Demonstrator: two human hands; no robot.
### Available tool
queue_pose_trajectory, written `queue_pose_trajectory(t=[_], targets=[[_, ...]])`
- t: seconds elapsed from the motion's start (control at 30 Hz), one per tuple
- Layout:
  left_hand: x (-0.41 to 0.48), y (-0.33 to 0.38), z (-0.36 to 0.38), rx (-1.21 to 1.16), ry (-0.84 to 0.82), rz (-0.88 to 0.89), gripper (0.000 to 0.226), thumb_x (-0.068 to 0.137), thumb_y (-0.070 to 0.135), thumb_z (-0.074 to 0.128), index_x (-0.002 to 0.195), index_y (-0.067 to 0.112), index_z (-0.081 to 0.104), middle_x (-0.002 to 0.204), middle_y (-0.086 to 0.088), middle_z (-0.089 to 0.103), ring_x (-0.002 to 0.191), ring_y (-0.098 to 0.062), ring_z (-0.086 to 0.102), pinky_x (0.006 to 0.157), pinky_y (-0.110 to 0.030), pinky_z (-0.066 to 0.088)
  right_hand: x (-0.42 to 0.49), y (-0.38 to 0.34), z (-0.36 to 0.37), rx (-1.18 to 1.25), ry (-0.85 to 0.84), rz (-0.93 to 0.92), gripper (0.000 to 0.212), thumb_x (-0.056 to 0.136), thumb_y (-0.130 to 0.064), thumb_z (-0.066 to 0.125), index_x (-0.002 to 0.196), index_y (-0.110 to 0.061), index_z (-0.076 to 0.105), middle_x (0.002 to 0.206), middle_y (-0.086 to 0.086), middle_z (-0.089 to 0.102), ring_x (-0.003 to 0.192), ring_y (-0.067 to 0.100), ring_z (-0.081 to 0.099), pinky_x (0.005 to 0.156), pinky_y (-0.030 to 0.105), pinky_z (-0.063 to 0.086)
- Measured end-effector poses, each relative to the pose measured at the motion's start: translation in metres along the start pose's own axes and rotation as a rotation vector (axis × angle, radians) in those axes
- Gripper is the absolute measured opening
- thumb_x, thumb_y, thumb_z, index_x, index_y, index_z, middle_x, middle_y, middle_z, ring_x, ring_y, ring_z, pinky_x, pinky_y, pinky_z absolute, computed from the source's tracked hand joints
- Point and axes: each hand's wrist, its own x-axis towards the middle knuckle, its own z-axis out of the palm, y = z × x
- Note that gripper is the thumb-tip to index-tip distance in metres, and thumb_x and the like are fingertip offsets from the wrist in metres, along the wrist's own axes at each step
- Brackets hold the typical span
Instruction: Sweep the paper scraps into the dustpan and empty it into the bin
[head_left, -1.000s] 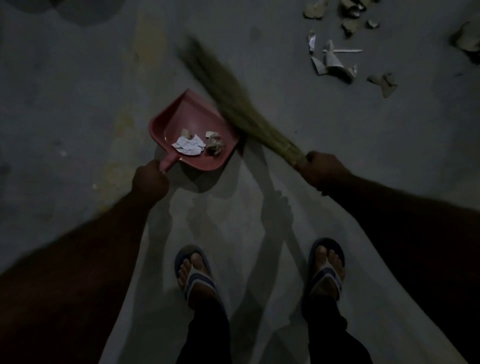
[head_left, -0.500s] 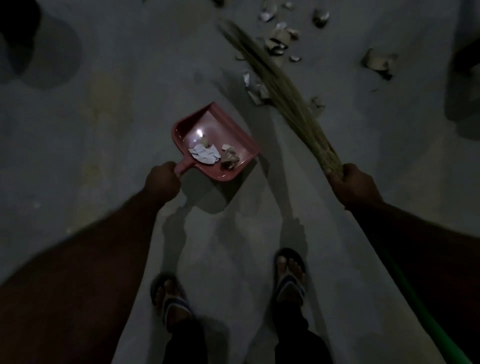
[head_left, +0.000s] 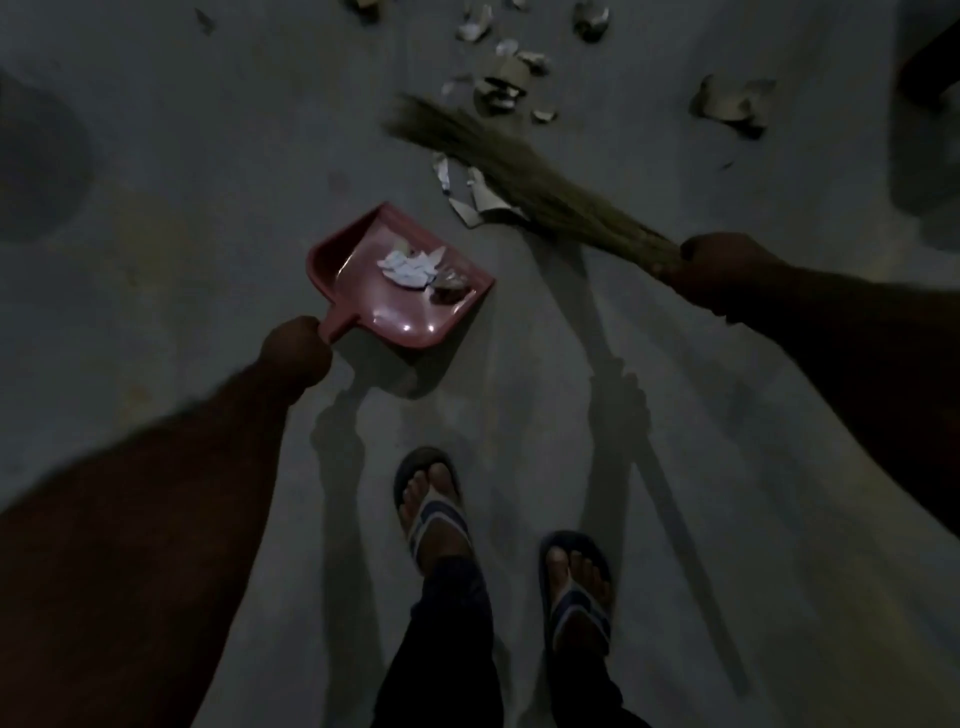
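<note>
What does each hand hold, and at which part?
The left hand grips the red dustpan by its handle. The right hand grips the broom where the bristles are bound.

Blurred broom bristles; dustpan handle mostly inside left hand.

A red dustpan, held by its handle, is loaded with white scraps. More torn scraps are scattered around the grass broom.

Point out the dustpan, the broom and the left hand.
dustpan (head_left: 410, 319): head view, bare red floor of the pan.
broom (head_left: 540, 184): head view, middle of the bristles.
left hand (head_left: 296, 353): head view, knuckles.
</note>
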Motion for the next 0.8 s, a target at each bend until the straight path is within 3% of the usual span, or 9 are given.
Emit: queue_pose_trajectory(t=[0.07, 0.17, 0.33, 0.47, 0.8], targets=[[0.011, 0.002, 0.004, 0.016, 0.004, 0.042, 0.024, 0.092, 0.007, 0.048, 0.107, -0.005, 0.062, 0.111, -0.027, 0.062, 0.105, -0.042, 0.058, 0.086, -0.040, 0.044, -0.002, 0.002, 0.024, 0.074, -0.082, 0.026, 0.053, 0.097, -0.055, 0.052, 0.118, -0.007, 0.061, 0.095, 0.018, 0.063, 0.075, 0.036, 0.066, 0.067, 0.045, 0.062], [0.027, 0.015, 0.006, 0.016, 0.006, 0.112, 0.024, 0.092, 0.006, 0.048, 0.108, -0.006, 0.062, 0.111, -0.028, 0.062, 0.105, -0.043, 0.058, 0.086, -0.041, 0.044, -0.014, 0.010, 0.054, 0.150, -0.142, 0.013, 0.054, 0.094, -0.062, 0.049, 0.117, -0.015, 0.063, 0.090, 0.013, 0.063, 0.070, 0.029, 0.065, 0.059, 0.036, 0.058], [0.041, 0.027, 0.004, -0.026, 0.022, 0.098, 0.025, 0.088, 0.004, 0.050, 0.107, -0.001, 0.064, 0.109, -0.027, 0.064, 0.103, -0.043, 0.059, 0.086, -0.041, 0.045, -0.035, 0.017, 0.075, 0.161, -0.202, -0.054, 0.045, 0.097, -0.057, 0.049, 0.127, -0.027, 0.060, 0.104, 0.007, 0.063, 0.077, 0.022, 0.063, 0.056, 0.030, 0.054], [0.041, 0.027, -0.002, -0.056, 0.021, 0.108, 0.026, 0.086, 0.003, 0.051, 0.108, 0.001, 0.064, 0.108, -0.027, 0.065, 0.103, -0.043, 0.059, 0.085, -0.042, 0.046, -0.053, 0.035, 0.072, 0.154, -0.084, -0.102, 0.040, 0.098, -0.051, 0.052, 0.128, -0.026, 0.061, 0.116, 0.009, 0.068, 0.100, 0.028, 0.063, 0.081, 0.035, 0.052], [0.024, 0.036, -0.011, -0.053, 0.002, 0.106, 0.024, 0.087, 0.003, 0.051, 0.107, 0.000, 0.065, 0.107, -0.026, 0.066, 0.102, -0.043, 0.060, 0.085, -0.042, 0.046, -0.044, 0.049, 0.028, 0.209, 0.198, -0.050, 0.045, 0.097, -0.057, 0.051, 0.124, -0.022, 0.063, 0.104, 0.010, 0.070, 0.090, 0.031, 0.066, 0.077, 0.039, 0.055]])
